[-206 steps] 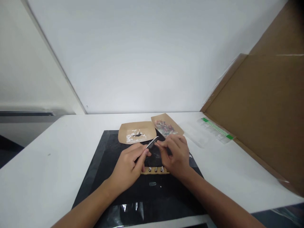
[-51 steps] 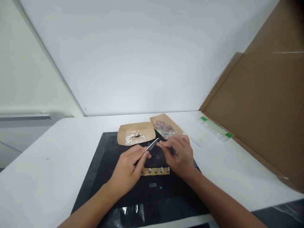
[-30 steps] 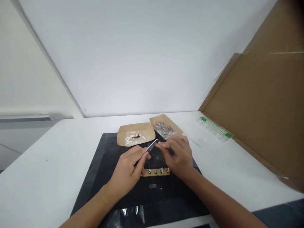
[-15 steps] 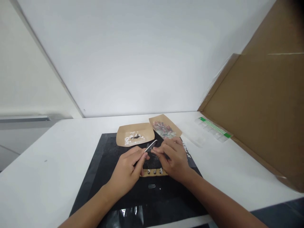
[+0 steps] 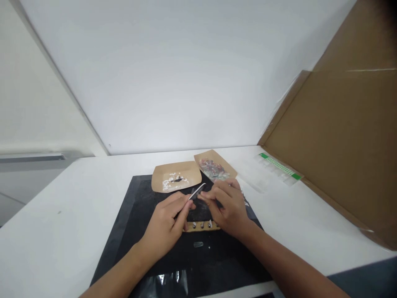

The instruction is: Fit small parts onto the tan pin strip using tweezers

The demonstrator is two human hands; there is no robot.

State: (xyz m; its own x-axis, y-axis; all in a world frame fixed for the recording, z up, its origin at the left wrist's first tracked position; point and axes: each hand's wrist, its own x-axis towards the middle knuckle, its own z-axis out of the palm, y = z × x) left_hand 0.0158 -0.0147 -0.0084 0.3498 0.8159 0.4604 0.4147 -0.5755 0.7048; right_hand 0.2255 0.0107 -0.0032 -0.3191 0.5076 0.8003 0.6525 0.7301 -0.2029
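My left hand (image 5: 169, 215) is closed on a thin strip (image 5: 197, 191), dark with a pale edge, which slants up to the right. Close to the strip's right side, my right hand (image 5: 227, 205) has its thumb and forefinger pinched together; whatever they hold is too small to make out. Below the hands a tan bar (image 5: 198, 226) bears several small metal studs with pale bits on them. Nearer to me, a clear nail-shaped piece (image 5: 198, 244) lies on the black mat (image 5: 173, 256), beside a tiny white speck.
Behind the hands stand a paper tray (image 5: 156, 178) with white bits and a second paper tray (image 5: 217, 155) with clear and reddish pieces. A clear case with a green label (image 5: 281, 166) lies at the right, beside a cardboard panel (image 5: 347, 145).
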